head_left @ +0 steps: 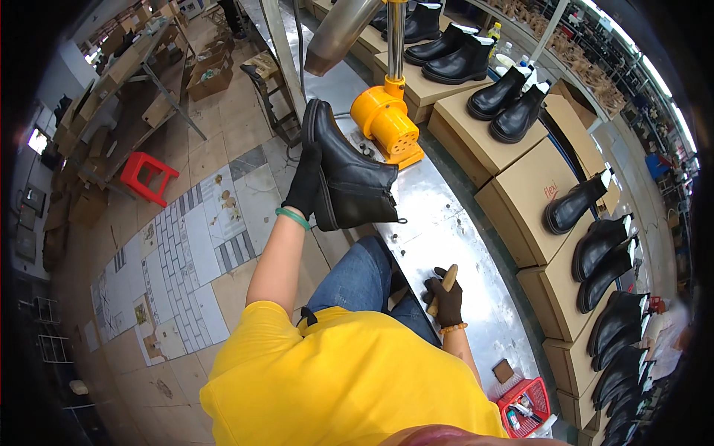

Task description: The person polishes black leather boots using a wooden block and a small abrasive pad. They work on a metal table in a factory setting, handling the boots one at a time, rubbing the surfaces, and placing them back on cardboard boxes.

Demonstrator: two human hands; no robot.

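Observation:
A black ankle boot (355, 175) with a side zip and a heel loop is held up, its toe away from me, above the near edge of the metal bench (428, 215). My left hand (303, 182), in a black glove, grips it by the sole side. Over the bench at the right, my right hand (449, 303), in a dark glove, is closed around a tool with a light wooden handle (451, 276). The tool's working end is hidden, so its kind does not show.
Beyond the boot stand a yellow motor-like machine (390, 123) and a metal nozzle (342, 33). Brown boxes (532, 201) line the bench's right side, carrying several black boots (576, 204). A red basket (524, 409) sits low right; a red stool (149, 178) stands left.

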